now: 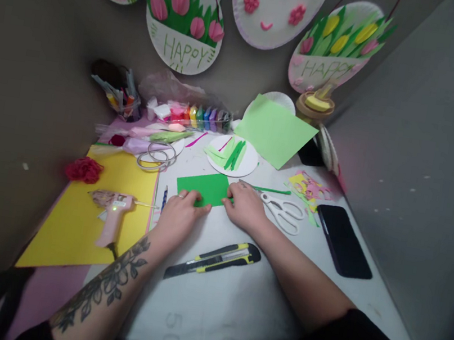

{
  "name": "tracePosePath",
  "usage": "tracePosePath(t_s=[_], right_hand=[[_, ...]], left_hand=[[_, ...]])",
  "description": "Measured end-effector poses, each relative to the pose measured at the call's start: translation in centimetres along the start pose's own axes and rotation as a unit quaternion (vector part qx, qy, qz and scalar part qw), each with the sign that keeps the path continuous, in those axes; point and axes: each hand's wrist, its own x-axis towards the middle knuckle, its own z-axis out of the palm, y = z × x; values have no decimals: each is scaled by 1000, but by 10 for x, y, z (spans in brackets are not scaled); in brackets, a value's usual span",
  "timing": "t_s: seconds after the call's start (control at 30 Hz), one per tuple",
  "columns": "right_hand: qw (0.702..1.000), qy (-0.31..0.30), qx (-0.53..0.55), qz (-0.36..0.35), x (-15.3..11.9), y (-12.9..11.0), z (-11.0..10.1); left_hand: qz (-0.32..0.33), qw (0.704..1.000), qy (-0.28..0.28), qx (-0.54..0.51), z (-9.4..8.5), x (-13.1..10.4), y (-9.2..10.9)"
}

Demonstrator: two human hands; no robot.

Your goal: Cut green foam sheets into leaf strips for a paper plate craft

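Observation:
A dark green paper rectangle (203, 183) lies on the white work surface. At its lower left corner and edge, my left hand (181, 212) presses on it with curled fingers. My right hand (243, 203) pinches the paper's right edge between thumb and fingers. Just right of that hand are white-handled scissors (284, 212), with a narrow green strip (273, 190) beyond them. A yellow and black utility knife (215, 260) rests nearer to me, below both hands. Behind the paper stands a small white plate (248, 164) bearing cut green pieces.
On the left, a pink glue gun (112, 221) lies on yellow paper (60, 230). A phone (344, 241) and paper scraps (312, 188) are at the right. Light green paper (273, 131) and coloured clay packs (201, 116) sit at the back, under hanging decorated plates (181, 44).

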Motion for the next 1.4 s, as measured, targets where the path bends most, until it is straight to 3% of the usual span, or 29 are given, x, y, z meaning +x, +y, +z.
tracePosePath(t_s=[0.47,0.63,0.77,0.9,1.0,1.1,1.23,1.4], right_hand=[[999,13,29,24,-3,10,0],[998,17,46,26,-2,12,1],[996,41,77,16,-4,17,2],[986,125,106,-36,-9,22,0],[982,87,73,-153,-12,19,-5],[968,26,13,-248,-13,9,-9],[961,-1,-63,-269,-12,-4,-11],[960,-29,-95,-263,-9,-8,-8]], left_hand=[[-86,989,-62,101,-25,-27,-6],[-84,988,-73,103,-25,-28,-10],[-109,992,-25,60,-20,-27,-18],[-172,980,101,-1,-15,-28,-22],[-106,984,142,-25,-8,-28,-18],[-36,992,114,-27,1,-26,-11],[-14,996,81,-17,11,-20,-9],[-12,996,81,-32,14,-16,-14]])
